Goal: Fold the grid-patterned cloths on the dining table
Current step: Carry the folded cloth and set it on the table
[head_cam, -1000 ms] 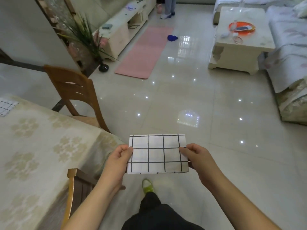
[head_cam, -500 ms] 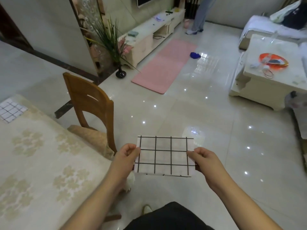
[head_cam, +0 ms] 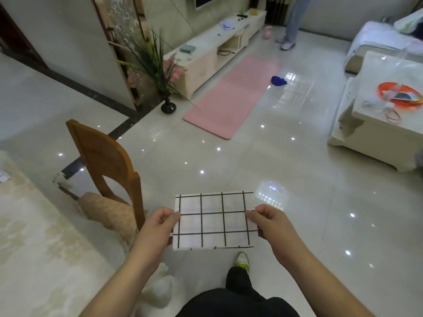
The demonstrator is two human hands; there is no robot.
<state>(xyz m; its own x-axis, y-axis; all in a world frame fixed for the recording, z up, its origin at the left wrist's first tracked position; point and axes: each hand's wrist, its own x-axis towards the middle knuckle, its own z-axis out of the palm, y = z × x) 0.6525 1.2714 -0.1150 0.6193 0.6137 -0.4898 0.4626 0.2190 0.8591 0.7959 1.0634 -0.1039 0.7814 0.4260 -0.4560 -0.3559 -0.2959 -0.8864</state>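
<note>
Grid-patterned cloth [head_cam: 214, 221] held up in air between both hands, already folded to small flat rectangle, long axis running side to side from one hand to the other. Left hand [head_cam: 158, 227] pinching left short edge, thumb on top, fingers curled behind. Right hand [head_cam: 269, 225] pinching right short edge the same way, thumb tip on near face. Both grips at about mid-height of each edge, cloth stretched flat and taut, tilted face-up toward camera. Neither hand nearer than the other: cloth dead centre, both equally engaged. Cloth hanging over floor, not over dining table [head_cam: 39, 243]; table lies off to left of left hand and lower, so left hand is the closer one to it. Wooden chair [head_cam: 107, 165] stands just beyond left hand, between cloth and far table edge. Second grid cloth [head_cam: 3, 177] barely visible at far left on table, well apart from hands. Likely next: either one more fold, bringing right edge across to left along the long axis, or swinging leftward to set the cloth on the table; cannot tell which.
</note>
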